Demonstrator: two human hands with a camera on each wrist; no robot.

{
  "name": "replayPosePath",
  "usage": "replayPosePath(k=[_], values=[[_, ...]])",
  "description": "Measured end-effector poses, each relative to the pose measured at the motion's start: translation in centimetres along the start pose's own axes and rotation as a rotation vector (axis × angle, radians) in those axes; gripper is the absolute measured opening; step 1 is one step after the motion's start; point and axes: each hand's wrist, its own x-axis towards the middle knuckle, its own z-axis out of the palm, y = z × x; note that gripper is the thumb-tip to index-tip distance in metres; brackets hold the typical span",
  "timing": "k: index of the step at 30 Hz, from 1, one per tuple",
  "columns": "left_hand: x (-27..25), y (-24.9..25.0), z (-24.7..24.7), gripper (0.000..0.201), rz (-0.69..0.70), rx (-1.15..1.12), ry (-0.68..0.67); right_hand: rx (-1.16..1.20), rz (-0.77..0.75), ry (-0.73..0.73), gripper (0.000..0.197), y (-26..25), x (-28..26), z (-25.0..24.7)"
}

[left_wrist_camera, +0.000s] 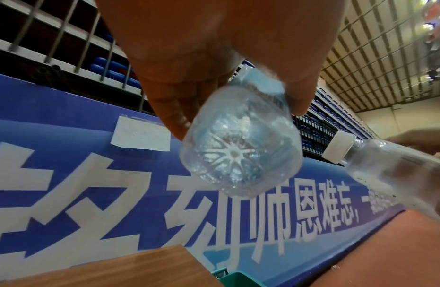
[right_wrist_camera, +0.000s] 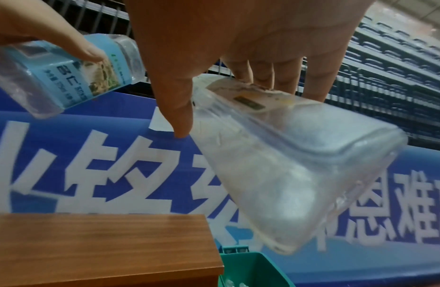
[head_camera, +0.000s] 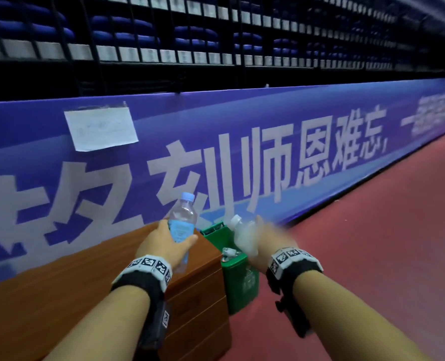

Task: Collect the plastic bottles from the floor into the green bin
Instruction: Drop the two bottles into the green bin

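Note:
My left hand (head_camera: 177, 231) grips a clear plastic bottle (head_camera: 182, 220) with a blue cap and blue label, held upright above the corner of a wooden cabinet (head_camera: 86, 295). Its ribbed base (left_wrist_camera: 238, 155) faces the left wrist camera. My right hand (head_camera: 252, 235) holds a clear white-capped bottle (head_camera: 243, 237), tilted and blurred, just above the green bin (head_camera: 238, 277). In the right wrist view the thumb lies along one side of that bottle (right_wrist_camera: 287, 165) and the fingers (right_wrist_camera: 263, 75) lie behind it. The bin stands on the floor against the cabinet's end, with at least one bottle (head_camera: 229, 252) inside.
A long blue banner wall (head_camera: 242, 142) with white characters runs behind the cabinet and bin, with a paper sheet (head_camera: 101, 128) taped on it. Dark railings and blue seats rise above it. Red floor (head_camera: 372, 243) stretches away to the right of the bin.

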Motion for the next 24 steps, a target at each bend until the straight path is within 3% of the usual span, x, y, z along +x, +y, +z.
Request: replayPosePath(k=[8, 14, 24], values=[[5.8, 3.6, 7.3, 0.055, 0.041, -0.050, -0.113, 0.026, 0.098, 0.026, 0.091, 4.9, 5.0, 2.2], [11.0, 6.0, 12.1, 0.054, -0.047, -0.106, -0.115, 0.030, 0.068, -0.014, 0.090, 8.0, 11.6, 3.9], [19.8, 3.6, 16.5, 0.053, -0.151, -0.064, -0.103, -0.014, 0.003, -0.102, 0.099, 7.1, 23.4, 7.9]])
